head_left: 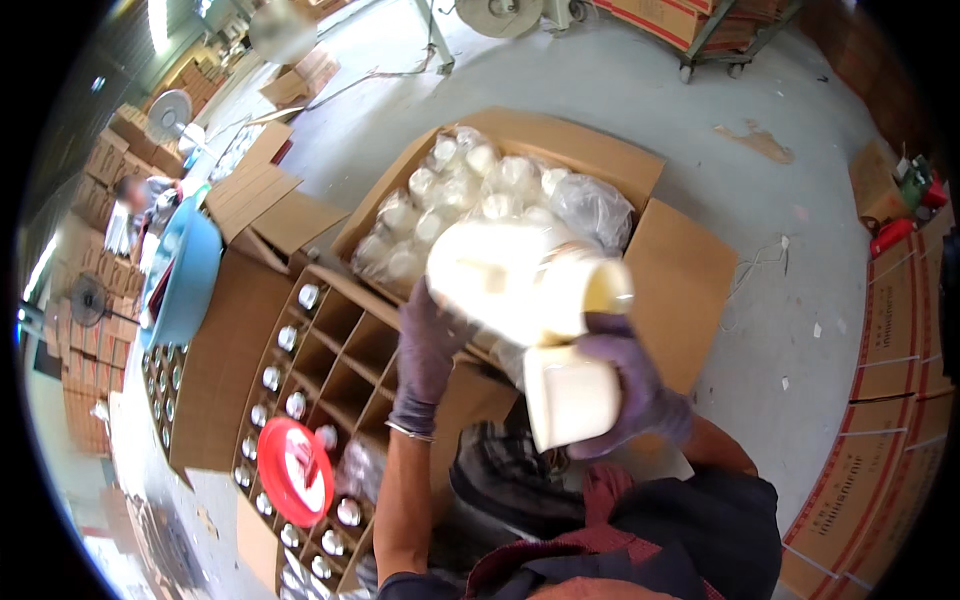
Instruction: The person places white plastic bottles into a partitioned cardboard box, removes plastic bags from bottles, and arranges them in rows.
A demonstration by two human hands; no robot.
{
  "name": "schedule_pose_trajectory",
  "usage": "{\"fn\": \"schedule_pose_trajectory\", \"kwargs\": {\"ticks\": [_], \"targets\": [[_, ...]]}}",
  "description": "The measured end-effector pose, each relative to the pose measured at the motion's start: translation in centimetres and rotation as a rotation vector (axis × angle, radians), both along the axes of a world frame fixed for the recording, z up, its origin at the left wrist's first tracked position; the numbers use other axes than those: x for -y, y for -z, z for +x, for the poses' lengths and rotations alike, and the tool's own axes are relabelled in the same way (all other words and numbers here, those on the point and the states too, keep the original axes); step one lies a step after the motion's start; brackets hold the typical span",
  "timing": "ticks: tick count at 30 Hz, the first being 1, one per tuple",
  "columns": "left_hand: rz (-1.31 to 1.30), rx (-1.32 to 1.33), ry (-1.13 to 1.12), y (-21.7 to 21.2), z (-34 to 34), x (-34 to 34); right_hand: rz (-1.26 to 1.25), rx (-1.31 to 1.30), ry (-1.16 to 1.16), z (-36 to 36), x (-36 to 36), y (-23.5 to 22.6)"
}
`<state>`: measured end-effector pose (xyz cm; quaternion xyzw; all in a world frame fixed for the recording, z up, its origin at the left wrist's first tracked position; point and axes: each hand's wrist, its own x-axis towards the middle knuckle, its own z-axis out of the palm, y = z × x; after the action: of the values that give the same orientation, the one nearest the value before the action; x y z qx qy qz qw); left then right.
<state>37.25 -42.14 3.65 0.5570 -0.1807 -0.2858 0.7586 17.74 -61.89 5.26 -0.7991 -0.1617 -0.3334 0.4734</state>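
Observation:
A cream-white jug-shaped vessel (500, 280), blurred by motion, is held above the cartons with its round open mouth turned to the right. My left hand (430, 345), in a purple-grey glove, is closed against the vessel's left, near side; its fingers are partly hidden behind it. My right hand (630, 385), gloved alike, grips near the mouth, at a flat cream part (568, 395) that looks like the handle. Right behind the vessel, an open carton (560, 135) holds several whitish pieces in clear plastic bags (450, 185).
Left of my legs stands a divided carton (340, 325) with several silver-tipped pieces and a red bowl (295, 470) on top. Further left are a blue tub (190, 260) and a person (150, 205). Stacked cartons (880, 430) line the right; a wheeled cart (715, 35) stands behind.

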Motion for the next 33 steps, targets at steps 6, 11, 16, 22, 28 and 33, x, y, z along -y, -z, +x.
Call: {"fn": "schedule_pose_trajectory", "kwargs": {"ticks": [6,11,16,22,28,33], "targets": [[-0.075,0.081,-0.289,3.9,-6.9,-17.9,0.019,0.017,-0.429,-2.0,-10.2,-5.4],[-0.276,-0.056,-0.624,-2.7,-14.7,-22.6,-0.055,0.202,-0.084,-5.5,-12.3,-7.9],[0.708,0.949,-0.874,-4.5,-21.0,-27.7,-0.072,0.316,-0.272,-5.1,-17.7,-7.8],[0.383,0.337,-0.972,-9.2,-25.7,-29.6,-0.265,0.372,-0.494,-5.2,-19.4,-8.4],[0.379,0.472,-0.991,-11.3,-30.3,-27.9,0.711,-0.417,-0.485,-4.4,-20.5,-4.5],[0.995,1.287,-0.745,-14.1,-32.7,-30.3,1.291,-1.328,-1.090,-4.4,-23.0,0.2]]}}
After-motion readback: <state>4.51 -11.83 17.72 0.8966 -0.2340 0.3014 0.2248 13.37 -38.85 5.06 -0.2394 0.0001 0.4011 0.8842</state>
